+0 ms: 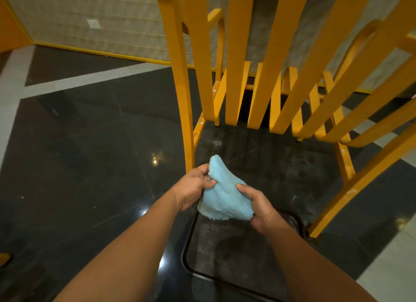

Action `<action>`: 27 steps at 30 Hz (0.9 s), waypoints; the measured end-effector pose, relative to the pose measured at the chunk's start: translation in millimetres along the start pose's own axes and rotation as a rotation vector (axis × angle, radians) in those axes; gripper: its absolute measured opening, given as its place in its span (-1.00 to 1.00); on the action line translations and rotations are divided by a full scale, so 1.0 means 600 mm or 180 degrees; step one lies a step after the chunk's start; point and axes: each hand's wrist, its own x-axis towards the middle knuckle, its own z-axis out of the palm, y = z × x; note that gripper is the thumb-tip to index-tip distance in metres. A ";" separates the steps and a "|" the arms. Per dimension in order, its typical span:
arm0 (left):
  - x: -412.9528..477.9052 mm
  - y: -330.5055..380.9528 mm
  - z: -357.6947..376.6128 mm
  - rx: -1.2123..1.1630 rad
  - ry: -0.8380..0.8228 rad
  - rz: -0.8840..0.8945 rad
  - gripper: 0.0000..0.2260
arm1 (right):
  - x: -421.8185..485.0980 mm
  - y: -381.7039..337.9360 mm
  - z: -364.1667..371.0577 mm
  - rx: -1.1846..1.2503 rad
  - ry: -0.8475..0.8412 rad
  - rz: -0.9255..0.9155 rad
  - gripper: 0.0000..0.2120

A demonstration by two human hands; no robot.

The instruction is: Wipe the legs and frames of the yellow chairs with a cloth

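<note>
A light blue cloth (225, 196) is bunched between both hands, low in the middle of the head view. My left hand (193, 187) pinches its upper left edge. My right hand (258, 207) grips its lower right side. Just above and left of the cloth, a yellow chair leg (188, 126) comes down to the floor, a little apart from my left hand. The chair's slatted yellow frame (267, 76) fills the upper right, with another leg (351, 193) slanting down at the right.
A second yellow chair (299, 119) stands behind the first. The floor is glossy dark tile (90, 157) with pale bands. A dark, dusty square panel with a black rim (185, 252) lies under my hands. A tiled wall with yellow trim (101, 52) runs along the back.
</note>
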 end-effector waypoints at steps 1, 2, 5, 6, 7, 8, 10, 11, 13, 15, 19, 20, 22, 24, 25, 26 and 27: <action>-0.005 0.011 -0.002 -0.0041 -0.0005 0.0006 -0.66 | -0.003 -0.007 0.011 0.0144 -0.0196 0.0007 -0.42; -0.010 0.021 -0.005 -0.0072 -0.0013 0.0010 -0.62 | -0.007 -0.014 0.021 0.0227 -0.0365 0.0000 -0.42; -0.029 0.052 -0.013 -0.0155 0.0019 0.0010 -0.56 | -0.020 -0.034 0.049 0.0160 -0.0762 -0.0104 -0.42; -0.036 0.061 -0.015 -0.0169 0.0049 0.0020 -0.57 | -0.026 -0.040 0.059 0.0067 -0.0827 -0.0163 -0.42; -0.044 0.072 -0.016 -0.0171 0.0079 0.0035 -0.58 | -0.033 -0.048 0.070 -0.0027 -0.0886 -0.0222 -0.41; -0.054 0.084 -0.016 -0.0161 0.0108 0.0058 -0.60 | -0.040 -0.055 0.082 -0.0097 -0.0883 -0.0267 -0.39; -0.074 0.111 -0.014 -0.0155 0.0179 0.0115 -0.67 | -0.059 -0.072 0.106 -0.0198 -0.0731 -0.0334 -0.37; -0.083 0.124 -0.013 -0.0144 0.0224 0.0154 -0.74 | -0.070 -0.080 0.117 -0.0272 -0.0659 -0.0378 -0.37; -0.102 0.151 -0.008 -0.0057 0.0304 0.0228 -0.85 | -0.095 -0.098 0.143 -0.0416 -0.0603 -0.0466 -0.40; -0.121 0.179 -0.001 0.0093 0.0449 0.0272 -0.90 | -0.120 -0.118 0.167 -0.0485 -0.0538 -0.0539 -0.45; -0.157 0.248 0.023 0.0679 0.0825 0.0313 -0.93 | -0.168 -0.164 0.223 -0.0721 0.0032 -0.0724 -0.45; -0.165 0.265 0.029 0.0823 0.0931 0.0319 -0.93 | -0.179 -0.176 0.237 -0.0806 0.0253 -0.0761 -0.43; -0.179 0.297 0.038 0.1057 0.1155 0.0329 -0.88 | -0.198 -0.200 0.265 -0.0999 0.0623 -0.0852 -0.38; -0.193 0.325 0.044 0.1187 0.1261 0.0379 -0.84 | -0.213 -0.218 0.290 -0.1199 0.0849 -0.0942 -0.28; -0.199 0.337 0.045 0.1269 0.1272 0.0405 -0.84 | -0.218 -0.226 0.300 -0.1358 0.0942 -0.0987 -0.24; -0.206 0.349 0.045 0.1365 0.1260 0.0414 -0.86 | -0.224 -0.233 0.309 -0.1543 0.1012 -0.1031 -0.26; -0.210 0.359 0.042 0.1457 0.1232 0.0400 -0.91 | -0.229 -0.241 0.318 -0.1727 0.1038 -0.1078 -0.35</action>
